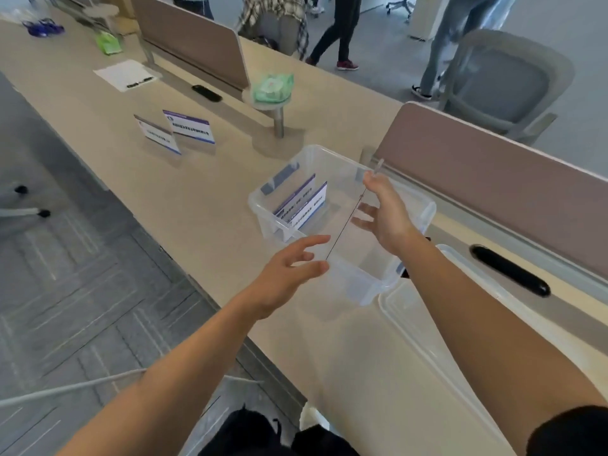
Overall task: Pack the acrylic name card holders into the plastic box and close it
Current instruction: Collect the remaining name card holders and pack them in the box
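The clear plastic box (424,205) stands open on the desk, with two name card holders (304,204) leaning inside its far-left end. A transparent acrylic holder (345,225), seen edge-on as a thin dark line, hangs tilted over the box. My right hand (385,212) pinches its upper end. My left hand (289,274) has thumb and forefinger around its lower end at the box's near rim. Two more card holders (190,126) (156,134) stand on the desk to the far left. The clear lid (427,327) lies flat by my right forearm.
A desk divider panel (493,179) runs just behind the box, with a black cable slot (510,271) in front of it. A green packet (271,87) rests on a metal post. A paper sheet (125,74) lies further left. People and an office chair (506,80) are beyond the desk.
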